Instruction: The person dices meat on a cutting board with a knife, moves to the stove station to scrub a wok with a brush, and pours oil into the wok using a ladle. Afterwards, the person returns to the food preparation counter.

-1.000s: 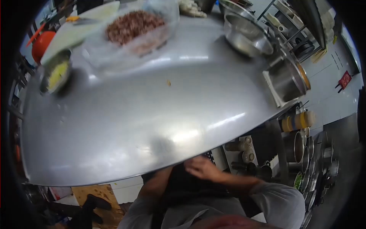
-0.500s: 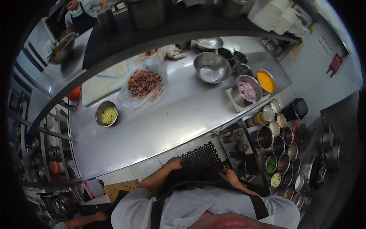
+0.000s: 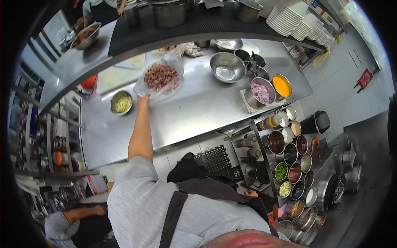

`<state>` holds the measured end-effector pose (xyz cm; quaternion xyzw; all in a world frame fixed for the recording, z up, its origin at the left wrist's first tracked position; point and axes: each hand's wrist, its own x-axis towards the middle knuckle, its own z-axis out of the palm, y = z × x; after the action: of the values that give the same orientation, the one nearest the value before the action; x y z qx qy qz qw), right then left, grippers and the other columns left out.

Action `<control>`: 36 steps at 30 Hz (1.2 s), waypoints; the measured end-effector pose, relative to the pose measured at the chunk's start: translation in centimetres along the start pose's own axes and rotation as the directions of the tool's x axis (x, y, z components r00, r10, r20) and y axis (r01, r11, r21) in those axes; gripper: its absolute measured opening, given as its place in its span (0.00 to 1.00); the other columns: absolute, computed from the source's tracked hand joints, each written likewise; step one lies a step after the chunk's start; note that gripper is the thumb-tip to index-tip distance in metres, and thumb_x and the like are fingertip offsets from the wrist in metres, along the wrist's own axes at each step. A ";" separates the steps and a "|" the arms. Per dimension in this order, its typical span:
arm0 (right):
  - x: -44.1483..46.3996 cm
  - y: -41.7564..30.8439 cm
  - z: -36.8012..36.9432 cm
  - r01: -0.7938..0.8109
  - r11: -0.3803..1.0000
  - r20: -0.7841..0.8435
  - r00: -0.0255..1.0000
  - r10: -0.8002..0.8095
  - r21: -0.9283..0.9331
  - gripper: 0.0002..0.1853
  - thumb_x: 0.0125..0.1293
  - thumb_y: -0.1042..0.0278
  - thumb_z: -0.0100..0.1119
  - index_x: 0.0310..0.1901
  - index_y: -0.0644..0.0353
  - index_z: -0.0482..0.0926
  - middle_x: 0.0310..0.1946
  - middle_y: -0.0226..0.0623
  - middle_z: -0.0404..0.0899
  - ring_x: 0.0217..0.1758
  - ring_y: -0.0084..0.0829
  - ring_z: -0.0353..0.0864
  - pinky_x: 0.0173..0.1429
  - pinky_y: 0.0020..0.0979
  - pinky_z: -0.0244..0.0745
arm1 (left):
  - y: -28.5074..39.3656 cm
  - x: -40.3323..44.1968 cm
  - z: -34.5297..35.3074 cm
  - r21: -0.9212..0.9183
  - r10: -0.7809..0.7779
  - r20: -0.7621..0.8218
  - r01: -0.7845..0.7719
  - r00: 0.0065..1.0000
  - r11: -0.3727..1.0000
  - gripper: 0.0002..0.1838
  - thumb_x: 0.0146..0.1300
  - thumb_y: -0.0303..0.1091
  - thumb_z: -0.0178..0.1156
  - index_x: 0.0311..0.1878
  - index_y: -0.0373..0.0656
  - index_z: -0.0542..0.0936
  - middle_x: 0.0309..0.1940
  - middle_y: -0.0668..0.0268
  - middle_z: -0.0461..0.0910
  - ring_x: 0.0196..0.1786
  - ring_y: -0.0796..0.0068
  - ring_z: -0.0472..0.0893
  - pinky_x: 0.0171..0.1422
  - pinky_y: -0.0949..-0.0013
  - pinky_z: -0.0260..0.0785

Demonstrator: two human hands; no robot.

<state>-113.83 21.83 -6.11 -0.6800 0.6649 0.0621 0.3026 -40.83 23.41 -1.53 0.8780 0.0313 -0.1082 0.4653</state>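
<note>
My left hand reaches out over the steel table, its fingers closed at the near left corner of a clear plastic bag. Chopped reddish meat lies in the opened bag. Just left of this hand stands a small steel bowl of pale green chopped vegetable. Low beside my dark apron is my right hand, mostly hidden; its fingers are too small to read.
A cutting board lies behind the small bowl. Toward the right stand a large steel bowl, a pot of chopped onion and an orange-filled container. Several ingredient tins fill the side station. Another person's arm shows lower left.
My left hand has risen from beside my apron and stretched forward to the bag's corner. My right hand has stayed low. The camera view has shifted somewhat.
</note>
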 end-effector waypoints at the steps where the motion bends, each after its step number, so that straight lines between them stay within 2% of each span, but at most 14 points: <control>1: -0.1 0.1 0.3 -0.038 0.999 0.015 0.999 0.038 0.008 0.14 0.58 0.61 0.61 0.37 0.64 0.84 0.33 0.53 0.82 0.42 0.50 0.83 0.48 0.45 0.76 | 2.1 0.5 -0.2 -0.123 -0.191 0.279 0.232 0.941 0.965 0.43 0.51 0.44 0.65 0.69 0.37 0.63 0.59 0.48 0.71 0.56 0.51 0.73 0.54 0.56 0.71; 5: -1.1 -0.8 2.8 -0.233 0.970 -0.195 0.950 0.243 0.075 0.13 0.60 0.61 0.59 0.36 0.64 0.84 0.33 0.54 0.82 0.41 0.50 0.83 0.49 0.45 0.76 | 2.3 3.6 3.9 -0.177 -0.055 0.421 0.142 0.905 0.974 0.42 0.50 0.43 0.67 0.68 0.41 0.64 0.59 0.53 0.71 0.51 0.54 0.75 0.44 0.58 0.73; 7: -3.2 -4.8 1.2 -0.011 1.000 -0.324 0.946 0.007 -0.010 0.13 0.61 0.62 0.58 0.35 0.66 0.82 0.33 0.57 0.80 0.39 0.53 0.81 0.44 0.45 0.76 | 2.7 2.6 4.6 -0.169 0.017 0.417 0.059 0.909 0.984 0.39 0.50 0.41 0.67 0.66 0.39 0.66 0.60 0.53 0.71 0.52 0.53 0.74 0.50 0.55 0.72; 9: -5.5 -8.4 -1.2 -0.093 0.964 -0.368 0.911 0.183 0.250 0.14 0.60 0.62 0.59 0.35 0.67 0.82 0.31 0.55 0.79 0.38 0.54 0.80 0.42 0.45 0.74 | -3.6 5.9 7.5 -0.072 0.494 0.103 -0.489 0.863 0.869 0.35 0.56 0.45 0.68 0.60 0.33 0.70 0.58 0.49 0.72 0.56 0.54 0.73 0.60 0.54 0.67; 10: -6.4 -8.2 -1.3 -0.032 0.956 -0.445 0.880 0.166 0.293 0.13 0.61 0.62 0.59 0.34 0.66 0.81 0.30 0.54 0.79 0.37 0.54 0.79 0.41 0.44 0.74 | -0.1 0.6 5.4 -0.127 0.681 0.143 -0.669 0.718 0.732 0.36 0.55 0.48 0.69 0.60 0.32 0.70 0.57 0.47 0.72 0.57 0.50 0.73 0.62 0.52 0.65; 12: -9.6 -7.9 -1.2 -0.105 0.933 -0.457 0.850 0.264 0.343 0.13 0.59 0.62 0.60 0.36 0.65 0.80 0.32 0.52 0.80 0.39 0.52 0.79 0.45 0.45 0.74 | 2.1 -4.6 5.9 0.291 0.948 0.097 -0.920 0.302 0.264 0.30 0.55 0.38 0.64 0.61 0.38 0.72 0.56 0.45 0.72 0.58 0.46 0.71 0.64 0.47 0.63; 13: -11.2 -7.2 -0.3 -0.136 0.915 -0.492 0.808 0.324 0.380 0.12 0.58 0.62 0.60 0.35 0.64 0.80 0.32 0.52 0.80 0.40 0.53 0.79 0.45 0.46 0.74 | 3.0 -7.3 7.5 0.253 0.916 0.187 -0.918 0.355 0.304 0.26 0.55 0.30 0.61 0.60 0.41 0.74 0.52 0.49 0.76 0.53 0.50 0.76 0.58 0.50 0.68; 16: -18.1 -5.9 1.2 -0.357 0.792 -0.473 0.654 0.591 0.495 0.11 0.59 0.63 0.58 0.37 0.62 0.82 0.35 0.51 0.81 0.42 0.51 0.80 0.48 0.45 0.75 | 4.2 -16.2 13.8 -0.384 0.820 0.564 -0.849 0.096 0.364 0.23 0.57 0.26 0.59 0.58 0.41 0.76 0.47 0.54 0.80 0.46 0.59 0.80 0.51 0.58 0.73; 18: -22.0 -4.2 2.1 -0.394 0.747 -0.556 0.502 0.663 0.535 0.11 0.60 0.64 0.57 0.38 0.61 0.82 0.38 0.50 0.81 0.44 0.50 0.80 0.50 0.44 0.74 | 5.7 -25.1 15.4 -0.532 0.669 0.737 -0.696 -0.099 0.482 0.20 0.59 0.23 0.58 0.57 0.41 0.77 0.43 0.58 0.80 0.41 0.68 0.80 0.46 0.67 0.74; 21: -28.7 -2.4 2.0 -0.505 0.604 -0.597 0.200 0.777 0.617 0.11 0.58 0.67 0.57 0.40 0.62 0.82 0.39 0.50 0.81 0.46 0.51 0.79 0.54 0.43 0.74 | 7.0 -34.3 17.2 -0.701 0.420 0.713 -0.556 -0.561 0.447 0.19 0.60 0.27 0.60 0.56 0.42 0.78 0.40 0.62 0.81 0.39 0.72 0.79 0.46 0.70 0.72; 24: -35.7 2.2 4.4 -0.660 0.468 -0.733 -0.192 0.652 0.588 0.14 0.56 0.69 0.61 0.43 0.65 0.80 0.44 0.49 0.79 0.52 0.50 0.77 0.57 0.41 0.73 | 7.2 -42.4 17.6 -0.752 0.293 0.654 -0.558 -0.698 0.350 0.19 0.59 0.25 0.60 0.55 0.41 0.78 0.40 0.61 0.81 0.39 0.72 0.80 0.44 0.70 0.72; 26: -39.4 4.4 5.0 -0.754 0.290 -0.697 -0.292 0.655 0.589 0.16 0.54 0.70 0.64 0.46 0.62 0.78 0.45 0.49 0.78 0.52 0.50 0.75 0.57 0.42 0.71 | 6.6 -47.6 16.4 -0.763 0.257 0.635 -0.540 -0.728 0.356 0.19 0.59 0.25 0.60 0.55 0.41 0.78 0.39 0.61 0.81 0.39 0.72 0.80 0.43 0.70 0.72; 30: -43.2 11.5 9.2 -0.699 -0.011 -0.225 -0.246 0.943 0.715 0.15 0.60 0.68 0.54 0.49 0.60 0.76 0.41 0.55 0.80 0.49 0.54 0.78 0.54 0.50 0.72 | -0.4 -55.3 17.8 -0.794 0.162 0.578 -0.505 -0.800 0.337 0.17 0.57 0.26 0.61 0.51 0.42 0.80 0.32 0.61 0.81 0.36 0.70 0.82 0.45 0.68 0.74; 36: -42.7 17.8 12.9 -0.544 0.094 -0.280 -0.269 0.922 0.834 0.14 0.62 0.70 0.51 0.49 0.63 0.74 0.31 0.56 0.81 0.35 0.54 0.81 0.42 0.49 0.75 | -4.8 -66.6 13.1 -0.831 -0.149 0.482 -0.505 -0.863 0.235 0.19 0.55 0.28 0.63 0.52 0.42 0.79 0.37 0.58 0.83 0.43 0.64 0.84 0.50 0.65 0.75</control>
<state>-131.13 66.38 -1.66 0.0707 0.9711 -0.2235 -0.0442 -108.56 18.42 2.05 0.1679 -0.8869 -0.4294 -0.0279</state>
